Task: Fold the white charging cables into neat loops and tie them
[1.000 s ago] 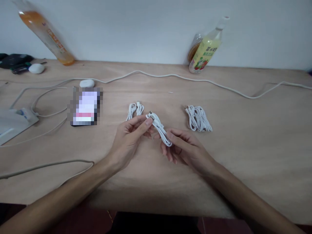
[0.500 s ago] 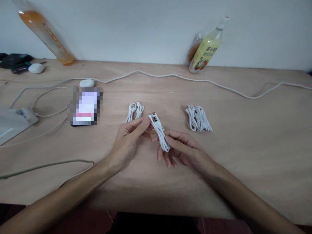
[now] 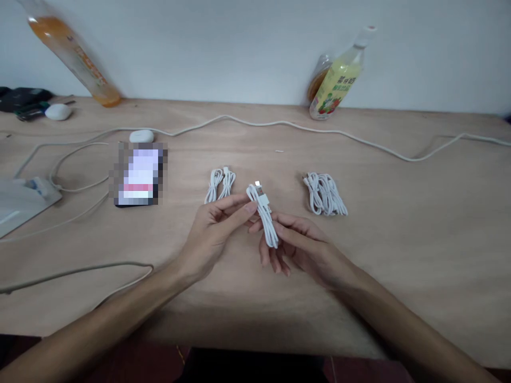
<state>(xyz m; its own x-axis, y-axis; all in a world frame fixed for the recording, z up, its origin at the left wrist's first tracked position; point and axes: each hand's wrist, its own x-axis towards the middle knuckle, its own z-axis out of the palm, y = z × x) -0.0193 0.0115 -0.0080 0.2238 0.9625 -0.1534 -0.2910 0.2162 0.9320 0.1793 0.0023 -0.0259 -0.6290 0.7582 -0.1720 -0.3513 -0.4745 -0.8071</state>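
Between my two hands a coiled white USB cable (image 3: 268,226) is held up over the table, its metal plug at the top. My left hand (image 3: 217,226) pinches the upper part of the bundle between thumb and fingers. Lower down, my right hand (image 3: 301,242) grips the other end, with its remaining fingers curled loosely underneath. Just behind my left hand lie coiled white cables (image 3: 220,182), partly covered by it. Off to the right, a pile of similar coiled white cables (image 3: 325,194) rests on the wood.
A phone (image 3: 139,175) and a white earbud case (image 3: 141,136) lie at left. One long white cable (image 3: 279,123) crosses the wooden table (image 3: 399,255). An orange drink bottle (image 3: 75,58) and a yellow drink bottle (image 3: 339,80) stand by the wall.
The held cable has turned slightly, so its plug shows more and sits further right. My left thumb has shifted right and down along the bundle. My right hand stays nearly still.
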